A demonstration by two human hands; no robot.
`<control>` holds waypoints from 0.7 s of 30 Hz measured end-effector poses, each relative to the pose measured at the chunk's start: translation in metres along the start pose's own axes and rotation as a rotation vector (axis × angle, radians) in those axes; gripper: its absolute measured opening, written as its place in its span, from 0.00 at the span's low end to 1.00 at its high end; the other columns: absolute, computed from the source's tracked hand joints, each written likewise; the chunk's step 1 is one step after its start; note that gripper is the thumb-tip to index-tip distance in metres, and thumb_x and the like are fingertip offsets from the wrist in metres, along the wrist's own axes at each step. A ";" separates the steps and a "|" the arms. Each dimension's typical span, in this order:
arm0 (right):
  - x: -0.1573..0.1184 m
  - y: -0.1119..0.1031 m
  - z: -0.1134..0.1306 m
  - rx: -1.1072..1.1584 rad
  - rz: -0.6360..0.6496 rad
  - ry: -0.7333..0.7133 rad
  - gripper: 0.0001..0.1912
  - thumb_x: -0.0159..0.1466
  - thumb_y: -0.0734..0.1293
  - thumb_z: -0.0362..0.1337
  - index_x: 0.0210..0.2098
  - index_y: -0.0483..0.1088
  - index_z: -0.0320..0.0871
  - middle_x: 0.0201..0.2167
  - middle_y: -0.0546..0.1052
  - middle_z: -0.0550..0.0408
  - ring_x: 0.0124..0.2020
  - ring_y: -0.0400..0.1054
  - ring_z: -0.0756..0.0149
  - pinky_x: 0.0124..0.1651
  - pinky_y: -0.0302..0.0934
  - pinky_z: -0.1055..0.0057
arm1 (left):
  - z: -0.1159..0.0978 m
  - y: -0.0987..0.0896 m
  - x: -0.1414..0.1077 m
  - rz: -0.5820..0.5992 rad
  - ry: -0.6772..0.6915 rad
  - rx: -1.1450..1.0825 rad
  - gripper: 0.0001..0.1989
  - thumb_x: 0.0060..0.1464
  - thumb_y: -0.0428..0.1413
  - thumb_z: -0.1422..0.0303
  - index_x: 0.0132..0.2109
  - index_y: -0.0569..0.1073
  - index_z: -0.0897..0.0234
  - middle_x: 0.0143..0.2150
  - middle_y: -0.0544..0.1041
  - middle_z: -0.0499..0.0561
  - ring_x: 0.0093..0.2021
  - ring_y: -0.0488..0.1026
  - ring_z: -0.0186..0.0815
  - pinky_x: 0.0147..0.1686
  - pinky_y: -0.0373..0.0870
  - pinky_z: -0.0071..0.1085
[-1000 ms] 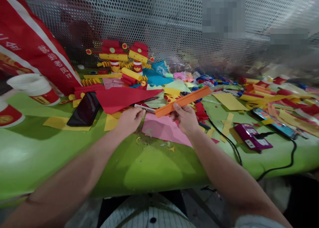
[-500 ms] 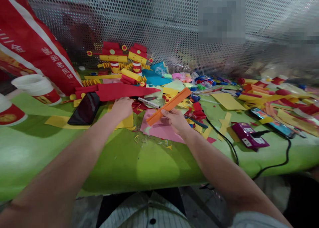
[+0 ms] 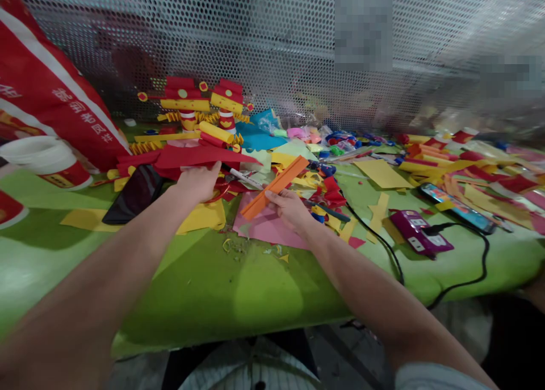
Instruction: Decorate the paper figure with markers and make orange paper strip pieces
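Observation:
My right hand (image 3: 288, 207) is closed on a folded strip of orange paper (image 3: 275, 187), thumb on top, held at a slant above a pink sheet (image 3: 272, 231). My left hand (image 3: 199, 181) is at the lower edge of a long red paper piece (image 3: 200, 156), one finger up against it. The other fingers are curled and partly hidden, so what they grip does not show clearly. A red loop like a scissors handle (image 3: 222, 193) lies beside them. Between the hands is a white marker (image 3: 247, 179). A yellow sheet (image 3: 204, 217) lies below my left wrist.
A black phone (image 3: 135, 194) and white-and-red paper cups (image 3: 63, 171) are on the left. Paper figures (image 3: 185, 103) stand behind. Scraps and clay packets (image 3: 340, 140) cover the middle. A purple power socket (image 3: 419, 234), its cable and another phone (image 3: 457, 208) lie right.
My left hand has shifted slightly, and a finger now points up against the red paper; the red loop beside it has come into view. My right hand keeps the orange strip. The view has shifted slightly.

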State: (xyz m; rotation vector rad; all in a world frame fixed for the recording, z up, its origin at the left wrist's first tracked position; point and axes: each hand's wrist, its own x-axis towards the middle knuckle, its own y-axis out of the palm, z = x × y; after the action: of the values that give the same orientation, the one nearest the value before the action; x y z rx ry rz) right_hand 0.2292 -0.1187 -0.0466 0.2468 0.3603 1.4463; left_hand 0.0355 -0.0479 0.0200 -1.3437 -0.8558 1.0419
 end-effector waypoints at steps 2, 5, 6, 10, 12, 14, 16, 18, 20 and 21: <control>0.001 -0.002 0.000 -0.003 -0.017 -0.012 0.16 0.38 0.76 0.43 0.23 0.71 0.43 0.19 0.72 0.60 0.24 0.67 0.72 0.29 0.62 0.73 | -0.003 -0.012 -0.005 -0.035 0.025 0.110 0.37 0.50 0.51 0.74 0.66 0.49 0.63 0.51 0.71 0.67 0.51 0.70 0.55 0.46 0.66 0.46; 0.002 -0.004 0.000 -0.008 -0.044 -0.036 0.14 0.40 0.75 0.42 0.22 0.71 0.43 0.17 0.70 0.62 0.22 0.63 0.73 0.26 0.57 0.74 | -0.005 -0.029 -0.014 -0.098 0.026 0.221 0.34 0.51 0.50 0.75 0.65 0.53 0.60 0.49 0.73 0.63 0.49 0.70 0.53 0.44 0.66 0.43; 0.002 -0.005 0.000 -0.009 -0.051 -0.042 0.14 0.40 0.75 0.42 0.22 0.71 0.42 0.17 0.69 0.62 0.21 0.62 0.74 0.25 0.56 0.74 | -0.004 -0.034 -0.017 -0.091 0.001 0.236 0.33 0.51 0.51 0.74 0.64 0.55 0.57 0.49 0.74 0.61 0.49 0.70 0.52 0.44 0.66 0.43; 0.002 -0.005 -0.001 -0.010 -0.065 -0.049 0.13 0.42 0.74 0.42 0.23 0.70 0.43 0.17 0.70 0.62 0.20 0.60 0.74 0.24 0.54 0.74 | 0.009 -0.049 -0.035 0.028 -0.096 0.246 0.24 0.53 0.52 0.68 0.58 0.65 0.56 0.49 0.75 0.58 0.47 0.70 0.49 0.44 0.66 0.43; 0.002 -0.004 -0.001 -0.009 -0.076 -0.049 0.13 0.42 0.74 0.41 0.22 0.70 0.43 0.16 0.69 0.63 0.20 0.61 0.74 0.24 0.55 0.74 | 0.018 -0.056 -0.045 0.078 -0.152 0.252 0.23 0.54 0.51 0.69 0.58 0.66 0.56 0.52 0.73 0.56 0.48 0.68 0.48 0.44 0.66 0.45; 0.001 -0.003 0.000 -0.005 -0.093 -0.049 0.13 0.41 0.74 0.41 0.22 0.69 0.43 0.16 0.69 0.63 0.20 0.62 0.74 0.25 0.56 0.75 | 0.026 -0.063 -0.054 0.106 -0.212 0.277 0.24 0.54 0.51 0.70 0.59 0.65 0.57 0.54 0.71 0.56 0.48 0.68 0.46 0.46 0.65 0.43; -0.002 -0.001 0.003 0.000 -0.103 -0.051 0.14 0.40 0.75 0.42 0.22 0.70 0.43 0.18 0.71 0.62 0.22 0.64 0.74 0.26 0.58 0.75 | 0.031 -0.070 -0.061 0.099 -0.276 0.268 0.24 0.55 0.51 0.69 0.59 0.64 0.59 0.53 0.72 0.56 0.48 0.69 0.46 0.46 0.65 0.42; -0.005 0.001 0.008 0.005 -0.107 -0.063 0.16 0.39 0.75 0.43 0.22 0.70 0.43 0.19 0.72 0.61 0.22 0.65 0.73 0.25 0.59 0.75 | 0.032 -0.071 -0.066 -0.028 -0.306 0.195 0.25 0.55 0.51 0.64 0.60 0.61 0.62 0.52 0.71 0.59 0.48 0.69 0.50 0.46 0.65 0.44; -0.008 0.002 0.014 0.007 -0.116 -0.088 0.17 0.40 0.75 0.45 0.22 0.69 0.43 0.18 0.71 0.62 0.19 0.63 0.75 0.20 0.57 0.77 | 0.028 -0.064 -0.067 -0.194 -0.288 -0.002 0.27 0.55 0.51 0.61 0.60 0.59 0.63 0.49 0.73 0.59 0.46 0.71 0.48 0.44 0.66 0.42; -0.010 0.002 0.018 0.009 -0.123 -0.105 0.17 0.40 0.75 0.46 0.22 0.68 0.43 0.16 0.70 0.63 0.16 0.60 0.76 0.17 0.54 0.77 | 0.025 -0.057 -0.067 -0.240 -0.210 -0.132 0.25 0.55 0.50 0.62 0.59 0.60 0.63 0.47 0.74 0.58 0.45 0.71 0.45 0.44 0.66 0.38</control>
State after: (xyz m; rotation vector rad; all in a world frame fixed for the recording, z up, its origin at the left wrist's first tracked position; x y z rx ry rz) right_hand 0.2335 -0.1272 -0.0287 0.3015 0.2912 1.3055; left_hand -0.0043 -0.0987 0.0845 -1.2175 -1.2297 0.9609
